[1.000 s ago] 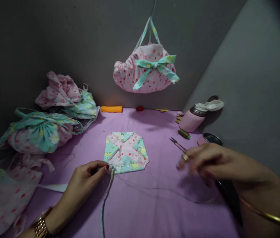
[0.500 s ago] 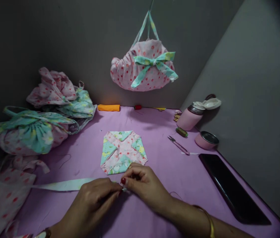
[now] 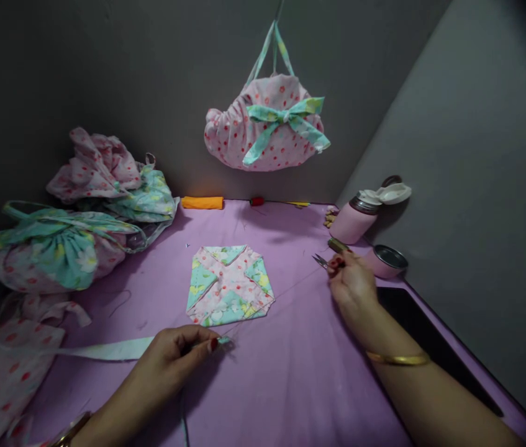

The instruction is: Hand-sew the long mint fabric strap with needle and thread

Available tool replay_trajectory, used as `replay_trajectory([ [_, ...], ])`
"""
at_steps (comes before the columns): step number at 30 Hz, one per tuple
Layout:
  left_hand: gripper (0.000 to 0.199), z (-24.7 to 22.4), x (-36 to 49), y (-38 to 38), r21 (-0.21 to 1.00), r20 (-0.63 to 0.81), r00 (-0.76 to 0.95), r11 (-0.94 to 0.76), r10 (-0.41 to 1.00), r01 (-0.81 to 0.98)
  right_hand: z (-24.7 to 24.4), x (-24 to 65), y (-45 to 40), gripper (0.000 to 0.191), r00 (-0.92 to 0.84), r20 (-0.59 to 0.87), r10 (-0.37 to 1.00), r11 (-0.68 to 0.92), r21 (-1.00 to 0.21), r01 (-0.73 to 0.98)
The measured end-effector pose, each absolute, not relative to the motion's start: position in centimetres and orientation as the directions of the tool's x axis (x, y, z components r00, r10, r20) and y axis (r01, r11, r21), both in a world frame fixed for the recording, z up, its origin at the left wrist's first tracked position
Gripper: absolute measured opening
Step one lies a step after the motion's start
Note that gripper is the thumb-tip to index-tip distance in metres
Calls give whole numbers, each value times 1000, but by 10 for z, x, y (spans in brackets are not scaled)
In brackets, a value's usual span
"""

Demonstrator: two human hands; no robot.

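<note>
Between thumb and fingers, my left hand [image 3: 169,366] pinches the end of a pale green fabric strip [image 3: 108,350]; a small frayed tip sticks out past the fingertips. From there a thin thread [image 3: 295,287] runs taut up to my right hand [image 3: 353,288], which is closed in a pinch on it. Whether a needle is in the right fingers is too small to tell. Beside those fingers lie thread snips [image 3: 320,261], their handles hidden by the hand. A folded patch of pink and green floral fabric [image 3: 232,282] rests flat beyond my left hand, under the thread.
A green thread spool [image 3: 338,245], pink flask [image 3: 353,223] and pink cup [image 3: 388,262] stand at the right, near a dark flat slab [image 3: 412,310]. Floral cloth bundles [image 3: 58,248] pile up at left. A bowed fabric bag [image 3: 272,143] hangs above the back edge.
My right hand has moved away from my left, up and right to beside the snips, drawing the thread out. My left hand stays on the strip's end.
</note>
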State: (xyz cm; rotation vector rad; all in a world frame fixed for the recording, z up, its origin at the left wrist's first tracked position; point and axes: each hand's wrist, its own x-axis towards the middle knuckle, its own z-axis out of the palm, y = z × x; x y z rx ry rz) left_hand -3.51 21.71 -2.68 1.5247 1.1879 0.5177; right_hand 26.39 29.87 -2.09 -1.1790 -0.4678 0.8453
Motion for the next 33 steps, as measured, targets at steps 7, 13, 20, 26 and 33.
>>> replay_trajectory([
  [7,25,-30,-36,218,914,-254,401,83,880,397,-28,251,291,11,616,195,763,279,-959,-43],
  [13,24,-30,-37,218,918,-260,400,96,879,386,-30,180,250,21,-408,86,909,245,-902,355],
  [20,24,-26,-35,218,908,-236,398,55,887,415,-28,173,244,14,-548,143,824,433,-782,448],
  [26,25,-28,-34,217,912,-257,401,84,879,400,-23,176,241,16,-487,270,831,518,-695,498],
  [33,28,-28,-35,216,912,-288,413,116,864,393,-33,191,253,17,-310,356,882,464,-538,704],
])
